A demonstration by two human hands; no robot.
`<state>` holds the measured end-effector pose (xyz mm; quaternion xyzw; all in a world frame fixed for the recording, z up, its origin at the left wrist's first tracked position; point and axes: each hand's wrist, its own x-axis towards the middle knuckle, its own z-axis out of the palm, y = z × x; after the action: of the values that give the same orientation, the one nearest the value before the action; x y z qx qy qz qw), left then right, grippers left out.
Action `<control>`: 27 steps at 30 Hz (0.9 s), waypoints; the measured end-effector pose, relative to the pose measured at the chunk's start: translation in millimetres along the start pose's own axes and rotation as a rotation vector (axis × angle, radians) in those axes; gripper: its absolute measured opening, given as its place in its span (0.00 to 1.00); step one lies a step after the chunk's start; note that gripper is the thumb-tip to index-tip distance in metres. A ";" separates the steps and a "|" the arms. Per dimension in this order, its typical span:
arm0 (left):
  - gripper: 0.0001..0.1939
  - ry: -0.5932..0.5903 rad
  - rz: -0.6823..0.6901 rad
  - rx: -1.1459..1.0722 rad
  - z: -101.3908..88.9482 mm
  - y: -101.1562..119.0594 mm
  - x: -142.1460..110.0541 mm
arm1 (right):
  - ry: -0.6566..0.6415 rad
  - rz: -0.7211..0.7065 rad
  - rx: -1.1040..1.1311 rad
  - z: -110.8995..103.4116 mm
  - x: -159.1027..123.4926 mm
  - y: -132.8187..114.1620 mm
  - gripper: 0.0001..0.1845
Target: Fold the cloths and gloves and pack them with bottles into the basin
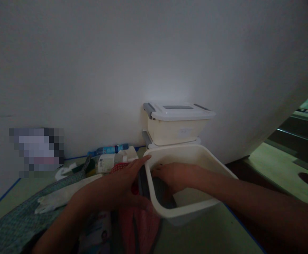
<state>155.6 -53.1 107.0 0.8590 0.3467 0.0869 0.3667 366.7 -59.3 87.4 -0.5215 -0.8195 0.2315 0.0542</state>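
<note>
A deep white plastic storage box (175,212) without a lid is tilted in front of me. My left hand (129,180) is on its left side, with a finger on the rim, the thumb lower down and a dark grey side latch (143,181) between them. My right hand (176,176) reaches down inside the box. Its fingers bend towards the left wall, over a dark grey, cloth-like thing (160,192), which the hand partly hides. Below my left hand lies a red cloth item (140,225) with dark edging.
Behind stand stacked lidded boxes (179,130) against the wall (103,70). On the left lie a blue bottle (107,150), a labelled clear bottle (107,162), a whitish bag (66,192) and a blue-green patterned cloth (18,215). A printed packet (97,233) lies near the front.
</note>
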 end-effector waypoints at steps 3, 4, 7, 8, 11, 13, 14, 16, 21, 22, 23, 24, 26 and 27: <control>0.55 -0.025 0.050 -0.100 -2.5 -2.5 -2.5 | -0.112 0.008 -0.125 -12.9 -10.1 -2.1 0.19; 0.53 -0.034 0.080 -0.128 -3.2 -2.2 -3.0 | -0.120 0.012 -0.153 -15.4 -14.6 -1.4 0.18; 0.46 -0.032 0.160 -0.192 -1.8 -0.3 -2.9 | -0.092 0.014 -0.198 -18.8 -28.0 0.9 0.18; 0.45 -0.031 0.168 -0.210 -0.4 -0.1 -2.7 | -0.067 0.015 -0.204 -19.6 -31.6 0.3 0.16; 0.46 -0.052 0.154 -0.250 2.1 -2.4 -6.5 | 0.043 0.021 -0.199 -23.3 -38.3 -9.6 0.13; 0.44 -0.001 0.118 -0.187 -1.5 -5.4 -15.7 | 0.124 0.008 -0.174 -26.2 -39.6 -22.5 0.13; 0.42 0.057 0.077 -0.108 -5.4 -7.0 -22.7 | 0.164 -0.003 -0.158 -27.2 -39.4 -30.3 0.12; 0.36 0.164 -0.018 0.069 -16.2 -10.1 -41.0 | 0.248 -0.028 -0.130 -26.9 -37.6 -47.0 0.12; 0.31 0.230 -0.148 0.247 -39.5 -24.7 -93.1 | 0.449 -0.114 0.016 -9.3 -27.3 -93.4 0.10; 0.30 0.219 -0.176 0.247 -40.3 -29.6 -100.8 | 0.461 -0.139 0.043 -2.6 -24.2 -102.9 0.10; 0.30 0.199 -0.207 0.244 -39.7 -35.1 -106.6 | 0.474 -0.177 0.066 5.0 -20.8 -111.9 0.10; 0.29 0.179 -0.239 0.244 -37.8 -40.7 -110.4 | 0.486 -0.206 0.082 13.5 -16.7 -120.1 0.10; 0.27 0.130 -0.281 0.274 -32.2 -51.2 -112.1 | 0.451 -0.264 0.112 32.6 -7.2 -131.8 0.11; 0.23 0.123 -0.286 0.301 -29.5 -55.1 -110.8 | 0.435 -0.263 0.134 42.8 -2.0 -134.8 0.11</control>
<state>32.0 -82.4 101.7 0.8391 0.4960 0.0332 0.2209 241.6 -121.9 108.4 -0.4432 -0.8322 0.1587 0.2930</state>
